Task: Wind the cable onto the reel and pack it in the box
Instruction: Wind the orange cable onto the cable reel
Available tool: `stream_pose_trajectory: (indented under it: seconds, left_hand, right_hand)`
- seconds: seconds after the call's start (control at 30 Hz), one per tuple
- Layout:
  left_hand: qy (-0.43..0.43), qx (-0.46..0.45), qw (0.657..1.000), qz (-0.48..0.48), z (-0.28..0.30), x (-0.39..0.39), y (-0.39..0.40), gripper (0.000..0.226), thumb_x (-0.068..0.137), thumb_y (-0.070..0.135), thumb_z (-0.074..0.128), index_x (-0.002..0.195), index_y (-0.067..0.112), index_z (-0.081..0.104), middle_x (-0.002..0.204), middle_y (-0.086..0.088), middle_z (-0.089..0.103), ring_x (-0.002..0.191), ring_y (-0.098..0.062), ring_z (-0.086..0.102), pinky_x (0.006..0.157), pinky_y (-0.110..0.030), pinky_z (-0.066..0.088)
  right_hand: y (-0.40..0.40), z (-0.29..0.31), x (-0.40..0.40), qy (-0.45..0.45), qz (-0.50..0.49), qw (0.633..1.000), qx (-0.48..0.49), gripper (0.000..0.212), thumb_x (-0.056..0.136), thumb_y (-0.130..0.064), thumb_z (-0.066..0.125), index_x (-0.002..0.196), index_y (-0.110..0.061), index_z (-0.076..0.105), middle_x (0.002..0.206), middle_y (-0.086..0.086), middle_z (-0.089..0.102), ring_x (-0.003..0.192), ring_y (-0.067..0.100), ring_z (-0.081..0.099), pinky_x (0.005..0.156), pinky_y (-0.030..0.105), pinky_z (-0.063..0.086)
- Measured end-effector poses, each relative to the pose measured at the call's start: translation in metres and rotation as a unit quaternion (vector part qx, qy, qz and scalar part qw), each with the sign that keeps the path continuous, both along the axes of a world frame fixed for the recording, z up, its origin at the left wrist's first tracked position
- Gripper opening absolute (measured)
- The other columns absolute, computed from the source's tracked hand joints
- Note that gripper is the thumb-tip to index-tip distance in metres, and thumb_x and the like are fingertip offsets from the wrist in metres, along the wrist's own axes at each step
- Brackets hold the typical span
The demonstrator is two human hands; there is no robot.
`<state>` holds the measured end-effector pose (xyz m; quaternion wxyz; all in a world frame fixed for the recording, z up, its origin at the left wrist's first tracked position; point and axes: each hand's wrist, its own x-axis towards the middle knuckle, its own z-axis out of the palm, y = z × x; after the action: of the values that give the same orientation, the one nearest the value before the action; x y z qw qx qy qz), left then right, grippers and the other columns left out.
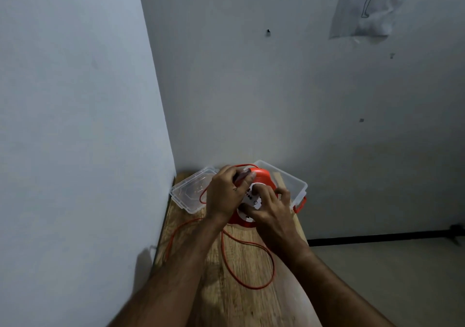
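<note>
An orange cable reel (261, 175) with a white socket face (251, 195) is held tilted above the far end of a wooden table (241, 289). My left hand (226, 193) grips the reel's left side and top. My right hand (271, 208) is closed over the white face, its fingers on the centre. The orange cable (251, 263) runs from the reel in loose loops across the table, and one strand arcs over my left hand. Behind the reel stands an open clear plastic box (294, 183) with an orange latch (300, 204). Its clear lid (191, 193) lies to the left.
The table stands in a corner, with a grey wall (75, 125) tight on its left and another behind it. The floor (390, 276) is open to the right. A clear plastic bag (364, 12) hangs on the back wall.
</note>
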<state>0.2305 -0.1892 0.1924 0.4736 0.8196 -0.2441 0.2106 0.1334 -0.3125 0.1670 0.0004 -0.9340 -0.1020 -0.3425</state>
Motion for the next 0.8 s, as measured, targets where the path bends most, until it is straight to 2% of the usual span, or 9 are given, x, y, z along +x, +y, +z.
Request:
stream_pose_trajectory:
  seconds: [0.2, 0.33, 0.4, 0.53, 0.63, 0.67, 0.7, 0.73, 0.8]
  left_hand:
    - [-0.003, -0.001, 1.000, 0.007, 0.001, 0.002, 0.002, 0.038, 0.091, 0.059, 0.063, 0.104, 0.025, 0.072, 0.097, 0.013, 0.070, 0.087, 0.000, 0.062, 0.071, -0.016, 0.048]
    - [-0.008, 0.007, 1.000, 0.005, 0.000, 0.003, 0.004, 0.040, 0.091, 0.061, 0.060, 0.105, 0.025, 0.072, 0.098, 0.011, 0.069, 0.088, -0.002, 0.062, 0.072, -0.021, 0.052]
    - [-0.002, -0.007, 1.000, 0.012, 0.000, 0.003, 0.004, 0.038, 0.092, 0.059, 0.062, 0.101, 0.023, 0.072, 0.095, 0.010, 0.070, 0.085, -0.004, 0.062, 0.070, -0.021, 0.051]
    - [-0.012, -0.012, 1.000, 0.018, 0.001, 0.002, 0.003, 0.033, 0.093, 0.054, 0.065, 0.102, 0.023, 0.073, 0.097, 0.011, 0.072, 0.087, -0.003, 0.063, 0.071, -0.018, 0.050]
    - [-0.018, -0.006, 1.000, 0.018, 0.000, 0.002, 0.000, 0.033, 0.093, 0.054, 0.064, 0.095, 0.022, 0.072, 0.091, 0.010, 0.070, 0.083, -0.005, 0.062, 0.068, -0.022, 0.050]
    - [-0.016, -0.010, 1.000, 0.021, 0.000, 0.000, -0.001, 0.036, 0.093, 0.056, 0.063, 0.094, 0.021, 0.071, 0.090, 0.009, 0.069, 0.082, -0.006, 0.062, 0.068, -0.023, 0.050]
    - [-0.012, -0.014, 1.000, 0.024, -0.001, -0.001, -0.002, 0.038, 0.093, 0.057, 0.061, 0.095, 0.020, 0.071, 0.092, 0.008, 0.070, 0.084, -0.006, 0.062, 0.070, -0.023, 0.052]
    - [-0.010, -0.015, 0.999, 0.028, -0.002, -0.004, -0.004, 0.040, 0.093, 0.058, 0.060, 0.099, 0.020, 0.072, 0.096, 0.007, 0.071, 0.087, -0.006, 0.063, 0.072, -0.023, 0.052]
    - [-0.012, 0.000, 0.999, 0.033, -0.005, -0.006, -0.006, 0.040, 0.093, 0.057, 0.060, 0.102, 0.020, 0.072, 0.100, 0.007, 0.071, 0.090, -0.006, 0.063, 0.073, -0.019, 0.048]
  right_hand:
    - [0.007, 0.000, 0.011, -0.054, -0.029, 0.997, 0.050, 0.032, 0.080, -0.045, 0.080, 0.105, -0.026, 0.073, 0.104, 0.011, 0.060, 0.095, 0.028, 0.058, 0.080, 0.041, 0.038]
    - [0.014, 0.001, 0.012, -0.039, -0.062, 0.992, 0.106, 0.043, 0.077, -0.057, 0.072, 0.108, -0.026, 0.074, 0.095, 0.009, 0.059, 0.084, 0.023, 0.057, 0.075, 0.037, 0.044]
    - [0.019, 0.005, 0.010, -0.026, -0.067, 0.976, 0.206, 0.050, 0.074, -0.054, 0.068, 0.115, -0.025, 0.075, 0.099, 0.010, 0.066, 0.085, 0.023, 0.062, 0.076, 0.041, 0.055]
    - [0.031, 0.006, 0.008, -0.028, -0.085, 0.921, 0.378, 0.053, 0.068, -0.029, 0.089, 0.118, -0.021, 0.076, 0.094, 0.002, 0.078, 0.076, 0.013, 0.071, 0.073, 0.031, 0.063]
    - [0.046, 0.010, 0.008, -0.043, -0.132, 0.838, 0.528, 0.056, 0.069, -0.017, 0.093, 0.122, -0.017, 0.075, 0.093, 0.003, 0.079, 0.064, 0.003, 0.067, 0.061, 0.010, 0.054]
    - [0.050, 0.010, 0.011, -0.049, -0.157, 0.795, 0.583, 0.056, 0.069, -0.016, 0.093, 0.122, -0.015, 0.074, 0.099, 0.004, 0.079, 0.071, 0.006, 0.069, 0.062, 0.009, 0.053]
    - [0.054, 0.011, 0.014, -0.049, -0.180, 0.735, 0.652, 0.054, 0.071, -0.015, 0.092, 0.122, -0.015, 0.074, 0.109, 0.005, 0.077, 0.085, 0.013, 0.072, 0.070, 0.013, 0.055]
    - [0.056, 0.012, 0.017, -0.046, -0.197, 0.652, 0.731, 0.051, 0.072, -0.013, 0.091, 0.120, -0.016, 0.074, 0.118, 0.006, 0.074, 0.100, 0.021, 0.072, 0.079, 0.023, 0.059]
    - [0.058, 0.018, 0.022, -0.027, -0.199, 0.474, 0.858, 0.039, 0.074, -0.009, 0.087, 0.109, -0.019, 0.075, 0.120, 0.008, 0.072, 0.108, 0.030, 0.069, 0.080, 0.042, 0.063]
